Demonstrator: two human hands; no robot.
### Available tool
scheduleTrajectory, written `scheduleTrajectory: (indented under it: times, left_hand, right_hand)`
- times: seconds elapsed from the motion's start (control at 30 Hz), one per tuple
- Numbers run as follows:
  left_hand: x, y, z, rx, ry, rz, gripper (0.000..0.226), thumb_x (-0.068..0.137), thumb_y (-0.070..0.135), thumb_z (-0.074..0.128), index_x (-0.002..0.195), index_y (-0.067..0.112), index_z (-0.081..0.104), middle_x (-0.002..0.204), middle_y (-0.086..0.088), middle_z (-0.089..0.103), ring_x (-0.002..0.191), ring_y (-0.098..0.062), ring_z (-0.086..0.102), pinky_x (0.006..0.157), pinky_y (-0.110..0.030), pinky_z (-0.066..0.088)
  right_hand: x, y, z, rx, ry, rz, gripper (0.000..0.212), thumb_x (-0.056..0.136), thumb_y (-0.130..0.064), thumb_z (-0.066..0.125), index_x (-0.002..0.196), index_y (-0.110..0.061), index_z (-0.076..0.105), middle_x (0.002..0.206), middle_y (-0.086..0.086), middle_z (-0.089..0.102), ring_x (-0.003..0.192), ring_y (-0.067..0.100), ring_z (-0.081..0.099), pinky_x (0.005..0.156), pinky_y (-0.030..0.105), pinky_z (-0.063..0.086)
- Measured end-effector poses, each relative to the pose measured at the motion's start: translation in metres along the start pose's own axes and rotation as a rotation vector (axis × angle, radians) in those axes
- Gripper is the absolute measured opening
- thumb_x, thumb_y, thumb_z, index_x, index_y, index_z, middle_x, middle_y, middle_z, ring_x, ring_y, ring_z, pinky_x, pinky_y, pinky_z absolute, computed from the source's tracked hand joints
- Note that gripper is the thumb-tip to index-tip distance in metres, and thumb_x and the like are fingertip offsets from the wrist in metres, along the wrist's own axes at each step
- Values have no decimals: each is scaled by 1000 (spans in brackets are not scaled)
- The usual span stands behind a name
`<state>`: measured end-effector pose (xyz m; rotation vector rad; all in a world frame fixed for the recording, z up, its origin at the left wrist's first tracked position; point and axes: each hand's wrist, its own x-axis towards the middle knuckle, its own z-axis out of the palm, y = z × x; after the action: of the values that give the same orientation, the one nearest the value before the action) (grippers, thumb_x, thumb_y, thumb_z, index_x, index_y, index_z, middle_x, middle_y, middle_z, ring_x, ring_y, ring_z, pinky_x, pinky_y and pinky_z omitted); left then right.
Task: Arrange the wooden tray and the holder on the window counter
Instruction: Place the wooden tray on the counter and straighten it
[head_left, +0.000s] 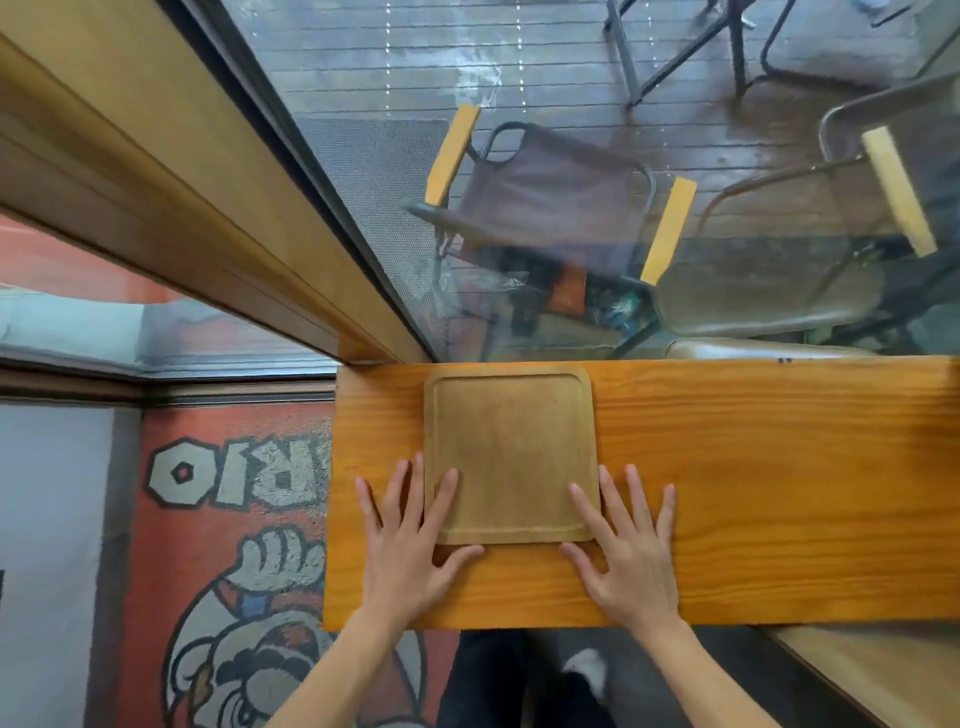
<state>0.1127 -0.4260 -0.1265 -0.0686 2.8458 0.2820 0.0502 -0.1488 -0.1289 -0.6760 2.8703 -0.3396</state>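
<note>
A square wooden tray (511, 447) with rounded corners and a raised rim lies flat on the orange wooden window counter (753, 467), near its left end and close to the glass. My left hand (410, 545) rests flat at the tray's near left corner, fingers spread, one finger lying on the tray. My right hand (628, 545) rests flat at the near right corner, fingers spread, its fingertips touching the tray's edge. Neither hand grips anything. No holder is in view.
The window glass (571, 208) rises right behind the counter, with folding chairs outside. A wooden window frame (208, 218) runs diagonally on the left. Below left lies a red cartoon rug (234, 571). A second wooden surface (883, 670) sits at lower right.
</note>
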Motion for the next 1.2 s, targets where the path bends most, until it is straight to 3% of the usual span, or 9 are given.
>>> scheduleTrajectory:
  times: [0.47, 0.93, 1.2]
  left_hand:
    - [2, 3, 6, -9, 114, -16, 79, 88, 74, 39, 154, 32, 28, 163, -13, 22, 151, -35, 18, 113, -73, 17]
    - [3, 6, 4, -40, 122, -31, 80, 84, 76, 42, 153, 37, 30, 163, -6, 25, 151, -30, 21, 116, -70, 12]
    - [3, 5, 4, -15, 120, -12, 81, 85, 72, 46, 154, 35, 27, 164, -5, 22, 152, -32, 17, 115, -72, 10]
  right_hand:
    - [2, 0, 2, 44, 34, 36, 63, 93, -61, 38, 149, -34, 37, 156, 6, 37, 150, 32, 22, 115, 70, 9]
    - [1, 3, 8, 76, 70, 66, 63, 95, -56, 39, 152, -33, 31, 159, 3, 30, 152, 28, 16, 117, 67, 8]
    - [1, 5, 12, 159, 122, 67, 61, 94, -51, 43, 150, -27, 37, 158, 5, 33, 152, 26, 18, 118, 66, 6]
